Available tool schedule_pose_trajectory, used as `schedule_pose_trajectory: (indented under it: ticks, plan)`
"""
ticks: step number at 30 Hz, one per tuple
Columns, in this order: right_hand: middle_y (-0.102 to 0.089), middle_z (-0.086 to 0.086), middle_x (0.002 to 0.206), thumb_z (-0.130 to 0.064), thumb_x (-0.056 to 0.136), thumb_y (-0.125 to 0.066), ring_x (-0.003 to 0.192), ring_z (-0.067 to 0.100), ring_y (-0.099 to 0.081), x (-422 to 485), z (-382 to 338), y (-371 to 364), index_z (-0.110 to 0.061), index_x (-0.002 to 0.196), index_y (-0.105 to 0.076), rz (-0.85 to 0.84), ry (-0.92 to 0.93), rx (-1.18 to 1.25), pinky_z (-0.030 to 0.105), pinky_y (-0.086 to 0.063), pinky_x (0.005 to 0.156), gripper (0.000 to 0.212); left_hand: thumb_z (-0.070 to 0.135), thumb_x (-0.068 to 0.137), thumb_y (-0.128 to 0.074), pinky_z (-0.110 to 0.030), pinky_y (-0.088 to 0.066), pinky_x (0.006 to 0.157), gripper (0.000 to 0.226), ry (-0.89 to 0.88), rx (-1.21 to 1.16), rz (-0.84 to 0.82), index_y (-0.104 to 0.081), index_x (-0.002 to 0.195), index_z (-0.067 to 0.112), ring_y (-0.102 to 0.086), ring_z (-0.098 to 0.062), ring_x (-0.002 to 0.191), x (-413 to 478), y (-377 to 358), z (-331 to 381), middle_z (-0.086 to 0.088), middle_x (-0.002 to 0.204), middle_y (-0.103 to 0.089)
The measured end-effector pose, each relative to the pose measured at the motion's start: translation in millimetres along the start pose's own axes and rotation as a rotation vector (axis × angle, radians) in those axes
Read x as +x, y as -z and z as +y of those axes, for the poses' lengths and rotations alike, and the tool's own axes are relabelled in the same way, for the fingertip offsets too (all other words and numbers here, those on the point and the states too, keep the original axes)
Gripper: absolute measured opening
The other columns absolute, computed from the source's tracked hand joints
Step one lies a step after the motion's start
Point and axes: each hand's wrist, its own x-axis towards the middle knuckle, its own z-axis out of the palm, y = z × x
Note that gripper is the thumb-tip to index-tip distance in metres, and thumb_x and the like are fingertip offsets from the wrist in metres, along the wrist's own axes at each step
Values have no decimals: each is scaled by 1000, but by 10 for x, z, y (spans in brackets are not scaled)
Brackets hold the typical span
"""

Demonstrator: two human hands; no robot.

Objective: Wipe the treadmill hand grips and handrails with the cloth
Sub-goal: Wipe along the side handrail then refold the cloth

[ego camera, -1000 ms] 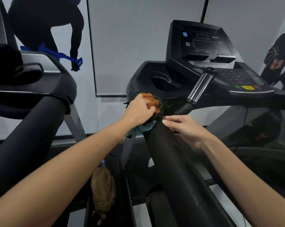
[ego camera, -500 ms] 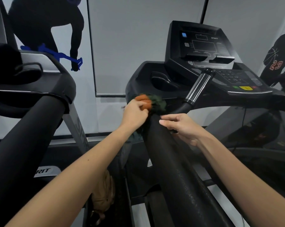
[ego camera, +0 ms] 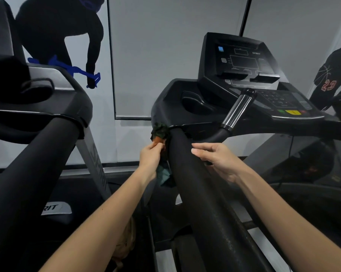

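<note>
A thick black padded handrail runs from the bottom centre up to the treadmill console. My left hand grips a bunched green and orange cloth against the rail's left side, just below where the rail meets the console. Part of the cloth hangs down under that hand. My right hand rests on the right side of the same rail, fingers loosely curled over it. A chrome and black hand grip slants up from behind the rail toward the keypad.
The console with dark screen and keypad stands at upper right, a cup recess at its left. A second treadmill's handrail fills the left. A tan bag lies on the floor between the machines. The wall is close behind.
My left hand slid the cloth from the top of the rail down onto its left side. My right hand stayed almost still on the rail.
</note>
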Motion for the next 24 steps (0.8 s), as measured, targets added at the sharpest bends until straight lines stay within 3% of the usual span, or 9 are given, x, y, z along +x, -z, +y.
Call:
schedule_pose_trajectory:
  ticks: [2,4,6,10,12,15,18,20,24]
  plan:
    - [-69,-1,89,-11,86,-62,68,1,-66,4,4,-1,-5,123,-56,-1,3,1,17,-53,58,38,11,90,-54,-23,-45,71,20,-223,192,14,-68,103,16,-56,-15,84,-15,-59,74,-5,92,-64]
    - [-68,0,91,-12,86,-62,74,4,-65,10,8,-3,-5,123,-56,0,8,-13,18,-53,60,39,8,88,-54,-18,-40,80,25,-509,499,-2,-70,104,17,-52,-8,93,-29,-139,187,7,101,-59]
    - [-67,-2,93,-14,86,-61,78,4,-63,3,10,-3,-7,124,-55,3,18,-41,16,-53,60,38,8,88,-53,-14,-34,87,25,-624,725,-19,-71,105,14,-47,-7,101,5,-200,271,8,107,-52]
    - [-68,2,102,-14,86,-62,87,9,-64,13,34,21,-7,123,-57,0,27,-27,22,-55,71,38,12,90,-51,-14,-41,75,24,-503,589,3,-69,104,19,-55,-15,94,109,-112,196,-2,104,-62]
    - [-68,4,100,-14,86,-62,86,10,-64,23,42,22,-8,122,-57,3,24,-14,24,-54,72,37,13,91,-52,-21,-46,82,26,-334,359,25,-66,112,16,-59,-21,98,145,-36,67,-6,107,-66]
    - [-68,3,98,-14,86,-63,84,10,-64,28,44,24,-9,121,-58,4,21,-4,23,-54,71,36,11,91,-52,-36,-49,87,17,-107,51,-1,-68,97,15,-61,-25,93,152,26,-62,-10,92,-66]
    - [-69,1,96,-14,85,-63,83,8,-65,29,50,28,-10,119,-60,2,18,10,22,-55,70,34,10,91,-53,-36,-50,84,15,-13,-32,-30,-68,94,14,-61,-24,91,129,32,-89,-9,90,-66]
    - [-70,-1,94,-14,85,-63,81,7,-65,32,56,29,-11,117,-60,4,20,11,23,-54,70,32,10,90,-54,-31,-49,83,19,-148,87,-26,-67,104,13,-59,-21,95,120,12,-61,-6,95,-65]
    - [-68,-1,96,-16,85,-63,82,6,-64,44,62,24,-10,121,-58,18,35,-20,24,-53,72,36,2,86,-47,-25,-40,99,31,-732,731,-51,-70,103,13,-50,-10,114,230,-180,174,6,125,-56]
